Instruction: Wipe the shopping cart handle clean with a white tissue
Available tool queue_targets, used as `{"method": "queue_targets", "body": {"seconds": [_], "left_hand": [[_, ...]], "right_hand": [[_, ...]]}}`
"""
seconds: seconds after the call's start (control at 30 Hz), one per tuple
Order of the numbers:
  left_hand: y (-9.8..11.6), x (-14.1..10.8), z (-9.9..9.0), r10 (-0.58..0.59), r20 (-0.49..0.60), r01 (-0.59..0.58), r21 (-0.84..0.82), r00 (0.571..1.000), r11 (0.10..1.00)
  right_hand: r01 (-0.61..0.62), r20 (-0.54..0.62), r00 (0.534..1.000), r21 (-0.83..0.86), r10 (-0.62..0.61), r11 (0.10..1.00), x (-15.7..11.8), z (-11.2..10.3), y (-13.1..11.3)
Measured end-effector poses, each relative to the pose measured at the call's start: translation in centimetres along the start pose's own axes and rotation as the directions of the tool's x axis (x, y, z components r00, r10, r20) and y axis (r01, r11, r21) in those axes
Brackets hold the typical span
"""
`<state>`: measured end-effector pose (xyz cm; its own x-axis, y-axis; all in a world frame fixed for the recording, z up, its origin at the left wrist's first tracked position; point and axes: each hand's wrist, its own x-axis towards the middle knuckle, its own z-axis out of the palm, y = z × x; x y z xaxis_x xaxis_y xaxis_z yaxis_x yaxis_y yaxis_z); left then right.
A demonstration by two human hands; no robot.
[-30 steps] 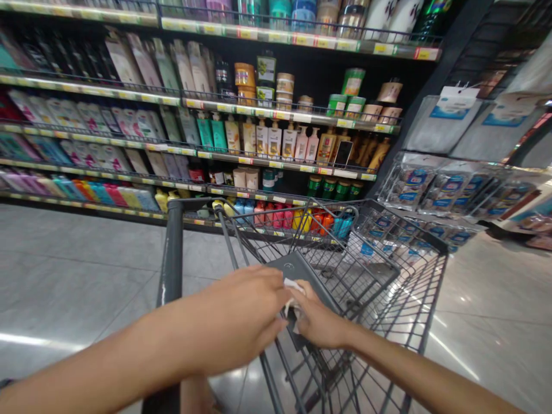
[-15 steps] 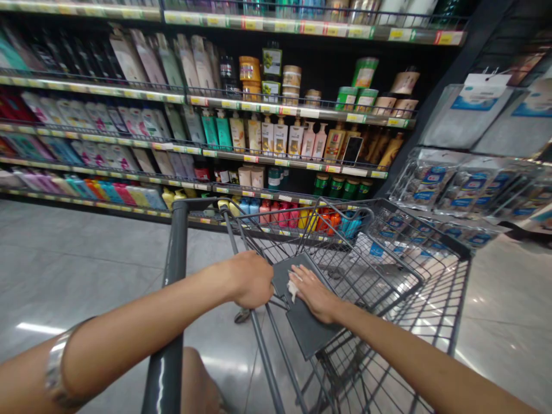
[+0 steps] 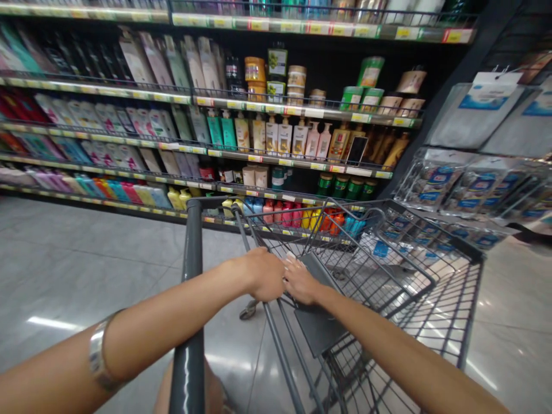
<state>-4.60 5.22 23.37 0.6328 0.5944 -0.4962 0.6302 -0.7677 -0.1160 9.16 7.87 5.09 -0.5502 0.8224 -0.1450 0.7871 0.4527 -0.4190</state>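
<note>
A dark grey shopping cart [image 3: 431, 282] stands in front of me, with a flat grey seat panel [image 3: 321, 330] inside its wire basket. My left hand [image 3: 268, 276] is closed at the near left edge of that panel, by the cart's bars; its fingertips are hidden underneath. Right beside it, my right hand [image 3: 302, 280] bends its fingers around a crumpled white tissue [image 3: 290, 256], mostly covered by the fingers. The two hands nearly touch over the panel's upper left part. My left forearm reaches across the cart's push handle [image 3: 190, 368].
Shelves [image 3: 241, 150] packed with bottles and jars run along the far side. At the right hang clear packets [image 3: 440, 178]. Grey tiled floor [image 3: 86, 247] lies left of the cart, and a cart wheel [image 3: 249, 310] shows below.
My right hand has slid left and up from the middle of the panel to beside my left hand, its flat fingers now curled. The view has shifted slightly left.
</note>
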Motion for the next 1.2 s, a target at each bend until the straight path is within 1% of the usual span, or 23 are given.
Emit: {"method": "queue_targets", "body": {"seconds": [0.07, 0.13, 0.2, 0.27, 0.3, 0.37, 0.47, 0.53, 0.6, 0.63, 0.7, 0.9, 0.97, 1.1, 1.2], "left_hand": [[0.0, 0.1, -0.1, 0.003, -0.010, -0.003, -0.004, 1.000, 1.000], [-0.1, 0.1, -0.1, -0.004, -0.033, 0.003, -0.010, 0.999, 1.000], [-0.1, 0.2, -0.1, -0.011, -0.051, 0.010, -0.018, 0.999, 1.000], [-0.1, 0.3, -0.2, -0.005, -0.047, 0.004, -0.017, 0.999, 1.000], [0.0, 0.4, -0.2, 0.004, -0.039, -0.004, -0.011, 0.999, 1.000], [0.1, 0.5, -0.3, 0.026, -0.021, -0.026, 0.011, 0.999, 1.000], [0.3, 0.7, -0.6, 0.038, -0.002, -0.038, 0.040, 0.999, 0.998], [0.6, 0.8, -0.7, 0.032, 0.019, -0.033, 0.041, 0.999, 0.999], [0.8, 0.9, -0.9, 0.023, 0.036, -0.024, 0.030, 0.999, 0.999], [0.9, 0.9, -0.9, 0.019, 0.039, -0.020, 0.023, 0.999, 1.000], [1.0, 0.9, -1.0, 0.013, 0.036, -0.014, 0.009, 0.999, 1.000], [1.1, 1.0, -1.0, 0.009, 0.020, -0.009, 0.002, 1.000, 1.000], [1.1, 1.1, -0.9, 0.000, 0.009, 0.000, -0.003, 1.000, 1.000], [1.1, 1.1, -0.5, -0.015, 0.007, 0.015, -0.011, 1.000, 1.000], [0.9, 1.3, -0.2, -0.002, -0.005, 0.002, -0.010, 1.000, 1.000]], "right_hand": [[0.005, 0.055, 0.998, 0.030, -0.007, 1.000, -2.2, 0.0, -0.3], [-0.017, 0.119, 0.993, 0.047, 0.011, 0.999, -4.6, -0.1, -0.7], [-0.032, 0.195, 0.980, 0.023, 0.027, 0.999, -7.1, -0.2, -1.1], [-0.020, 0.255, 0.967, -0.029, 0.026, 0.999, -9.5, -0.1, -1.3], [-0.004, 0.264, 0.964, -0.061, 0.020, 0.998, -10.5, 0.1, -1.4], [0.021, 0.245, 0.969, -0.153, 0.017, 0.988, -12.1, 0.5, -1.3], [-0.024, 0.154, 0.984, -0.366, 0.086, 0.930, -13.1, 1.1, -0.4], [-0.096, 0.064, 0.987, -0.496, 0.147, 0.863, -12.8, 1.1, 0.5], [-0.162, -0.027, 0.983, -0.586, 0.181, 0.794, -12.0, 0.8, 1.6], [-0.182, -0.057, 0.981, -0.616, 0.187, 0.767, -11.5, 0.6, 2.1], [-0.191, -0.081, 0.980, -0.649, 0.183, 0.736, -10.5, 0.1, 2.9], [-0.082, -0.086, 0.996, -0.685, 0.031, 0.724, -7.8, -1.7, 4.0], [-0.110, -0.098, 0.993, -0.663, 0.060, 0.741, -6.4, -2.5, 4.3], [-0.227, -0.133, 0.974, -0.584, 0.185, 0.779, -2.9, -3.3, 4.9], [-0.253, -0.140, 0.967, -0.568, 0.211, 0.783, -0.6, -3.3, 5.2]]}}
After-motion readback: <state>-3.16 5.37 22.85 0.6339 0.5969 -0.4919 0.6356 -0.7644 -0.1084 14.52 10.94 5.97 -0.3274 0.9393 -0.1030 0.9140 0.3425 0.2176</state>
